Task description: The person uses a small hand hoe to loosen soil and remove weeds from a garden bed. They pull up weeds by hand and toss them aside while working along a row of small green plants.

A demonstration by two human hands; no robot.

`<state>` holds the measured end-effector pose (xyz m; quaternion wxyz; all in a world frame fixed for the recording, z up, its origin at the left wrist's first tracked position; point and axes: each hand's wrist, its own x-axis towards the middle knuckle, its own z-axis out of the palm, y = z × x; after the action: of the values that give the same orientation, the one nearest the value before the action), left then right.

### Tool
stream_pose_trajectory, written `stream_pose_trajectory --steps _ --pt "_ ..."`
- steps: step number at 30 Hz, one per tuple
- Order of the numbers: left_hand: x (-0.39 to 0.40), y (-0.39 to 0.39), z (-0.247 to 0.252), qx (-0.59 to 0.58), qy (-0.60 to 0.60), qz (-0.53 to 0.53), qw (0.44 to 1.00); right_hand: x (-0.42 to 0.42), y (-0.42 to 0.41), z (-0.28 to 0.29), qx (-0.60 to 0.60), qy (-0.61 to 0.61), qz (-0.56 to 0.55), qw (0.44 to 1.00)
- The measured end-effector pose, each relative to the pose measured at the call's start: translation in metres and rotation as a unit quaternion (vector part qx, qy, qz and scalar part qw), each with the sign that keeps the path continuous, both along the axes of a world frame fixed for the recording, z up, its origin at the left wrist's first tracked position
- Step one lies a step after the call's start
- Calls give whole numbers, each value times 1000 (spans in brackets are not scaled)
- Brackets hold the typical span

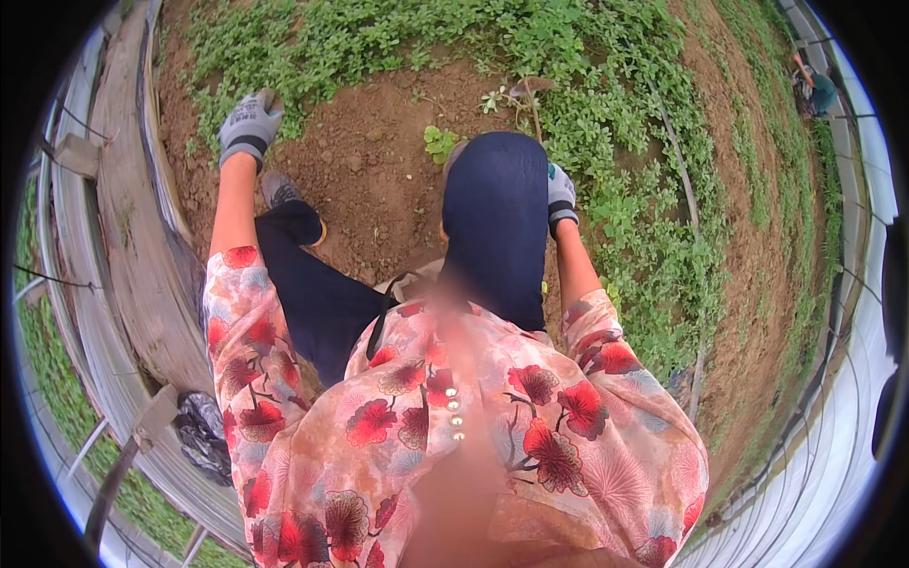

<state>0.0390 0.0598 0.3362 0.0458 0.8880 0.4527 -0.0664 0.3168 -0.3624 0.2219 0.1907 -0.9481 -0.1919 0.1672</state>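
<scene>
My left hand, in a grey work glove with a dark cuff, is over low green leafy plants at the edge of bare soil; whether its fingers hold any is unclear. Beside my raised knee is my right hand, gloved alike and partly hidden by the knee. A thin wooden handle with a small metal blade rises from behind the knee near this hand; its grip on it is hidden. A small yellow-green plant stands in the soil before the knee.
Brown soil lies between my legs. A thin hose runs through the plants on the right. Wooden boards and a crumpled black plastic bag are at the left. Another person bends far off at the upper right, near the plastic greenhouse wall.
</scene>
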Motion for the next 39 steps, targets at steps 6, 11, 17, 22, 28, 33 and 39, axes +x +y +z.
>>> stream_pose_trajectory --steps 6,11,17,22,28,33,39 --pt "19 -16 0 -59 78 -39 994 13 -30 -17 -92 23 -35 995" --pt "40 -14 -9 -31 93 -44 994 34 -14 -27 -73 15 14 997" --pt "130 3 -16 -69 181 -94 977 59 46 -50 -52 43 49 997" --pt "182 -5 -94 -78 125 -143 979 106 111 -84 -39 -21 64 997" --pt "216 -49 -213 -302 235 -152 911 148 163 -146 -33 -31 12 999" --pt "226 -77 -273 -328 90 -125 932 113 103 -183 -20 -92 15 995" --pt "283 -66 -280 -294 -55 -147 943 94 46 -145 -18 -22 19 999"
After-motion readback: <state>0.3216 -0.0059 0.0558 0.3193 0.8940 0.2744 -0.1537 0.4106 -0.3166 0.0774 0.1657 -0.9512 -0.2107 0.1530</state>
